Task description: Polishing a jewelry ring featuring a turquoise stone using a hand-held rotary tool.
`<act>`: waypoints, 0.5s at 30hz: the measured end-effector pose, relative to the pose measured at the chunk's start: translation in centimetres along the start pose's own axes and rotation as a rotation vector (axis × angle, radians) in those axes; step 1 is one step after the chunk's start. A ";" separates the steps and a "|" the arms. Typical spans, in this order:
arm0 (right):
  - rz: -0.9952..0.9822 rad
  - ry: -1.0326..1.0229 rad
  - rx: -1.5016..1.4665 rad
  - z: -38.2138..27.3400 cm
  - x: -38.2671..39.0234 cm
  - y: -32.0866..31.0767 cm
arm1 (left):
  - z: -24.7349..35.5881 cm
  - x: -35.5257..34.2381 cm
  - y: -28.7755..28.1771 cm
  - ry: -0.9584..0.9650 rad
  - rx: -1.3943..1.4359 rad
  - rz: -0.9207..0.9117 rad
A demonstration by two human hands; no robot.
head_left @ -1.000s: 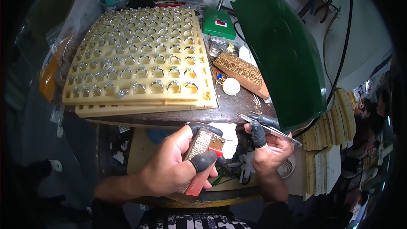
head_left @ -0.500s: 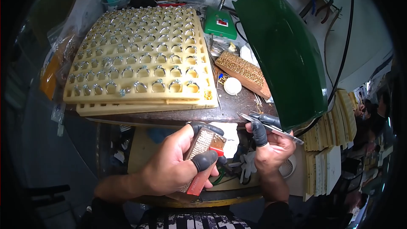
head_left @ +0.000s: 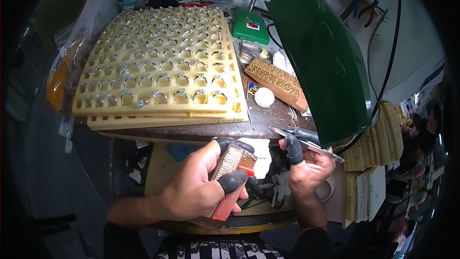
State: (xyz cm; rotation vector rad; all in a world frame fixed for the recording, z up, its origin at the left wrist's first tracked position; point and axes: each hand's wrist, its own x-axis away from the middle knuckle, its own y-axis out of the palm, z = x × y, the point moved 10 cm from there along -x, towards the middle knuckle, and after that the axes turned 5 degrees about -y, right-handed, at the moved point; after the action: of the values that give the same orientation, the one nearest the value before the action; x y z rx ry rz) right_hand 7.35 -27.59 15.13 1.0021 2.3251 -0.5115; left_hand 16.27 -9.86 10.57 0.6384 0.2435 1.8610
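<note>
My left hand (head_left: 189,182), with black finger cots on thumb and finger, is closed around a small wooden block (head_left: 233,157). Rows of tiny metal pieces cover much of its top; its lower side is red, and a red piece lies near my thumb. My right hand (head_left: 309,175), also with black cots, pinches slim metal tweezers (head_left: 334,156) whose points face left near the bench edge, apart from the block. Beyond my hands lies a cream foam tray (head_left: 158,110) holding rows of silver-coloured rings with pale stones.
A green lamp shade (head_left: 321,62) hangs close above my right hand. On the dark bench (head_left: 211,131) are a wooden block (head_left: 282,86) studded with gold-coloured pieces, a round white item (head_left: 264,97) and a green box (head_left: 250,25). Foam trays (head_left: 364,151) are stacked at right.
</note>
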 end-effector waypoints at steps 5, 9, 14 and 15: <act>0.007 0.029 -0.020 0.0 0.0 0.2 | 0.0 0.0 -0.1 0.012 0.004 -0.002; -0.004 -0.013 0.026 -0.1 0.0 0.1 | -0.1 0.0 -0.1 0.011 0.014 -0.006; -0.111 -0.172 0.082 -0.8 0.3 0.2 | 0.1 0.0 0.0 0.018 0.008 -0.001; -0.112 -0.171 0.081 -0.7 0.3 0.2 | 0.0 -0.1 -0.1 0.017 0.009 0.000</act>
State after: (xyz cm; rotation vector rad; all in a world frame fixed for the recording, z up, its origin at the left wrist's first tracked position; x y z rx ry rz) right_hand 7.08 -26.94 15.49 0.8331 2.2306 -0.7130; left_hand 16.35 -9.90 10.57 0.6287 0.2629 1.8667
